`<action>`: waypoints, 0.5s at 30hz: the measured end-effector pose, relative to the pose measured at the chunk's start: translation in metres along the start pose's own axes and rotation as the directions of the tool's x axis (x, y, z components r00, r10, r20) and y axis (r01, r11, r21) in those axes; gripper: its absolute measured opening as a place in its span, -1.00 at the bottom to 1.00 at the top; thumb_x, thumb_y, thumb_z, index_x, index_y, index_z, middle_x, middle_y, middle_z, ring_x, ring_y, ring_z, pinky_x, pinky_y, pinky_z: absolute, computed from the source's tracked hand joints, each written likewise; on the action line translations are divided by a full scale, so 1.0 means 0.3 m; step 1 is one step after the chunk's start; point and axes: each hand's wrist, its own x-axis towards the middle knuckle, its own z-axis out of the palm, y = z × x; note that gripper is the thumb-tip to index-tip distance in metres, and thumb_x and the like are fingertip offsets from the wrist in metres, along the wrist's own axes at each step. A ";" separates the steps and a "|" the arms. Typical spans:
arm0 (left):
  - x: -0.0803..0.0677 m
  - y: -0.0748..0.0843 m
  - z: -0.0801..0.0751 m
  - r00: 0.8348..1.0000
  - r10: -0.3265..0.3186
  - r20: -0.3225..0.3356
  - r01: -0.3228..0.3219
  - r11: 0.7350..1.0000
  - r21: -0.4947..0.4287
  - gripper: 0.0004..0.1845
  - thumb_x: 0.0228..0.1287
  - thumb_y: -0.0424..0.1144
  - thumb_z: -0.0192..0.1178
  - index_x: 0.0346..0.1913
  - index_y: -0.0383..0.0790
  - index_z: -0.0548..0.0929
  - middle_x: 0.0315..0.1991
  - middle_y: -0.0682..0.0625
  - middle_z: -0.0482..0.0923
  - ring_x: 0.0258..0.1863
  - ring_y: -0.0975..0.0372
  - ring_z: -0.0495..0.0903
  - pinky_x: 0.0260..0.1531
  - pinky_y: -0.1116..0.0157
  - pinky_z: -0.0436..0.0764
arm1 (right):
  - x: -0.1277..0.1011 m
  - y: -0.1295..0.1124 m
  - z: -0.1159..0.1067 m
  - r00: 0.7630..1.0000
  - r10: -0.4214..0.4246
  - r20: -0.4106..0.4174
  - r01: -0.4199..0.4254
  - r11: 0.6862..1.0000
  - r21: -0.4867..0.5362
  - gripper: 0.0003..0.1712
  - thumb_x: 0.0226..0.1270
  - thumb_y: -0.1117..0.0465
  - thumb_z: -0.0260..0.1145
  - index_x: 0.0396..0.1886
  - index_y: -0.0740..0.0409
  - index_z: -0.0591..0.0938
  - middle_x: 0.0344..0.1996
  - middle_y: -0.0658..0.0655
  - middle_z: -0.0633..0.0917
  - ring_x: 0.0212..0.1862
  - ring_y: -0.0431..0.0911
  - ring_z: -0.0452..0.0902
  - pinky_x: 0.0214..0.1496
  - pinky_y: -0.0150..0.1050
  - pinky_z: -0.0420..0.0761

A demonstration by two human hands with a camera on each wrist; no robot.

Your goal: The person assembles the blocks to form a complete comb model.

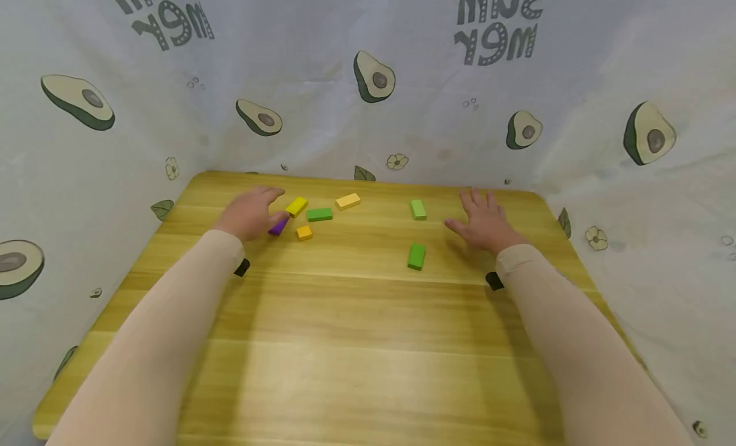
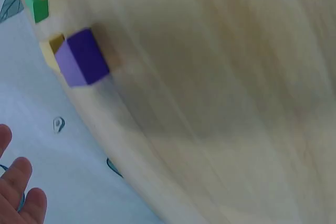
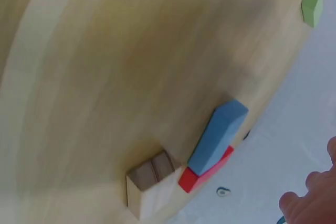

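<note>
My left hand (image 1: 247,215) is over the back left of the table, fingers spread and holding nothing. Its thumb overlaps a purple block (image 1: 278,226) in the head view; a yellow block (image 1: 297,207) lies just beyond. In the left wrist view the fingertips show apart from the purple block (image 2: 81,59). My right hand (image 1: 482,223) hovers at the back right, fingers spread, also holding nothing. The right wrist view shows a blue block (image 3: 218,135), a red block (image 3: 190,181) and pale wooden blocks (image 3: 152,190) near it; the hand hides these in the head view.
Between the hands lie a green block (image 1: 319,215), a light orange block (image 1: 347,201), a small orange block (image 1: 304,232), a light green block (image 1: 418,209) and another green block (image 1: 416,257). A printed cloth (image 1: 322,133) surrounds the wooden table (image 1: 356,344) behind and at the sides.
</note>
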 end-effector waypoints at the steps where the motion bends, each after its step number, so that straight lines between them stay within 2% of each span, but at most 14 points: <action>1: 0.000 0.011 0.005 1.000 0.005 0.010 -0.005 1.000 -0.001 -0.33 0.29 0.17 0.01 0.36 -0.10 0.27 0.34 -0.12 0.26 0.33 -0.05 0.22 0.29 -0.05 0.19 | 0.002 -0.002 0.004 1.000 -0.006 -0.003 0.006 1.000 -0.008 0.11 0.19 -0.51 -0.19 0.48 0.09 -0.23 0.45 0.32 -0.24 0.39 0.40 -0.51 0.29 0.39 -0.25; 6: 0.002 0.047 0.043 0.999 0.012 0.043 -0.010 0.999 -0.044 -0.33 0.26 0.19 0.04 0.35 -0.04 0.30 0.30 -0.08 0.33 0.28 -0.02 0.30 0.25 -0.05 0.26 | 0.008 -0.022 0.018 1.000 -0.022 -0.015 0.021 0.999 -0.041 0.08 0.22 -0.45 -0.10 0.48 0.14 -0.15 0.44 0.34 -0.15 0.39 0.43 -0.35 0.32 0.35 -0.17; 9: 0.006 0.059 0.068 0.999 0.016 0.050 -0.013 0.998 -0.061 -0.35 0.24 0.18 0.08 0.32 -0.03 0.33 0.03 -0.06 0.52 0.07 0.05 0.45 0.14 0.02 0.39 | 0.008 -0.036 0.027 1.000 -0.021 -0.005 0.021 0.999 -0.031 0.06 0.23 -0.41 -0.04 0.48 0.14 -0.14 0.45 0.33 -0.14 0.39 0.41 -0.33 0.33 0.34 -0.14; 12: 0.007 0.068 0.087 0.999 0.026 0.047 -0.023 0.998 -0.062 -0.38 0.23 0.14 0.12 0.30 -0.04 0.37 -0.22 -0.04 0.54 -0.18 0.10 0.46 -0.07 0.11 0.43 | 0.008 -0.047 0.042 1.000 -0.030 0.005 0.031 0.999 -0.031 0.06 0.23 -0.40 -0.04 0.48 0.12 -0.14 0.45 0.31 -0.14 0.40 0.39 -0.33 0.33 0.34 -0.11; 13: 0.007 0.070 0.093 0.999 0.026 0.044 -0.023 0.997 -0.068 -0.38 0.23 0.13 0.13 0.29 -0.05 0.38 -0.23 -0.03 0.54 -0.20 0.11 0.46 -0.09 0.12 0.43 | 0.009 -0.050 0.045 0.999 -0.035 0.006 0.035 0.999 -0.028 0.05 0.24 -0.40 -0.03 0.48 0.12 -0.14 0.45 0.31 -0.14 0.40 0.39 -0.33 0.33 0.34 -0.10; 15: 0.006 0.073 0.103 0.999 0.019 0.045 -0.015 0.997 -0.077 -0.40 0.23 0.12 0.13 0.29 -0.03 0.39 -0.08 -0.03 0.57 -0.09 0.10 0.50 -0.01 0.08 0.45 | 0.009 -0.056 0.052 0.999 -0.042 0.013 0.043 0.999 -0.028 0.04 0.25 -0.40 -0.04 0.48 0.10 -0.14 0.45 0.30 -0.13 0.40 0.40 -0.33 0.33 0.33 -0.10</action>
